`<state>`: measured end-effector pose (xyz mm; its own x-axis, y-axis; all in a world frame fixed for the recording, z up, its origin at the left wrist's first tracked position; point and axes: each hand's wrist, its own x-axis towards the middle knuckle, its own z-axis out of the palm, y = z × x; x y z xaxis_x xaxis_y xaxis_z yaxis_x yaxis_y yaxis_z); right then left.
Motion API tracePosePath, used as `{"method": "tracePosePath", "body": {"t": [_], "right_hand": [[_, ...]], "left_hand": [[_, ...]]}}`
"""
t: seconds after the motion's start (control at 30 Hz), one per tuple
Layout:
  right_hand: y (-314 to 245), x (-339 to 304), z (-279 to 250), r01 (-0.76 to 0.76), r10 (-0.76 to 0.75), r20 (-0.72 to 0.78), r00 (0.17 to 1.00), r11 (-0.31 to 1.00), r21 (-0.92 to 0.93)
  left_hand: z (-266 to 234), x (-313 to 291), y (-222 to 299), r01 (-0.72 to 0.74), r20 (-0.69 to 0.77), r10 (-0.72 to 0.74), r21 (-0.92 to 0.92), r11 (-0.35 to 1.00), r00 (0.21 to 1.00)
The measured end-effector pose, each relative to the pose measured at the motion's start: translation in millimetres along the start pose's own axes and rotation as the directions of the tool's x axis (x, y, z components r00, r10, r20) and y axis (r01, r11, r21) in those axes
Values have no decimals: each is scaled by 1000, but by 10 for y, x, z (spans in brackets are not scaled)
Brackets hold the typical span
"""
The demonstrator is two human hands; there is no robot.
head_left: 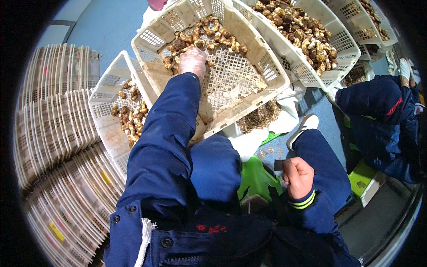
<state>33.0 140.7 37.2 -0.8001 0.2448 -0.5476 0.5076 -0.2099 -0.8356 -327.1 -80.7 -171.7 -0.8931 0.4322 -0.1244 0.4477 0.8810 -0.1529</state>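
My left hand [193,62], in a thin whitish glove, reaches into a white plastic crate [271,84] in front of me. It is among brown, knobbly mushrooms [212,31] heaped at the crate's far side. Its fingertips are hidden, so I cannot tell if they grip one. My bare right hand [299,177] is closed in a fist above my right thigh. From it a small dark rectangular blade-like piece [279,165] sticks out to the left; any handle is hidden inside the fist.
A smaller crate of mushrooms [133,116] stands at left, beside stacked crates [53,120]. Fuller crates [327,82] are at the far right. Brown trimmings [261,116] lie beneath the main crate, near a green stool [254,175]. A co-worker's legs [378,100] are at the right.
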Motion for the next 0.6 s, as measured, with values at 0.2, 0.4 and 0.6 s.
{"method": "tracePosePath", "body": {"t": [0.2,0.4,0.6], "right_hand": [[104,63,27,39,-36,41,999,995,-96],[356,406,99,-89,78,147,986,994,65],[634,1177,377,-184,157,125,980,951,249]], "left_hand": [[-444,-494,114,209,157,-144,-574,792,977],[-882,-937,-507,285,19,-330,-556,781,944],[-759,-945,-824,472,24,-485,-280,836,874]]}}
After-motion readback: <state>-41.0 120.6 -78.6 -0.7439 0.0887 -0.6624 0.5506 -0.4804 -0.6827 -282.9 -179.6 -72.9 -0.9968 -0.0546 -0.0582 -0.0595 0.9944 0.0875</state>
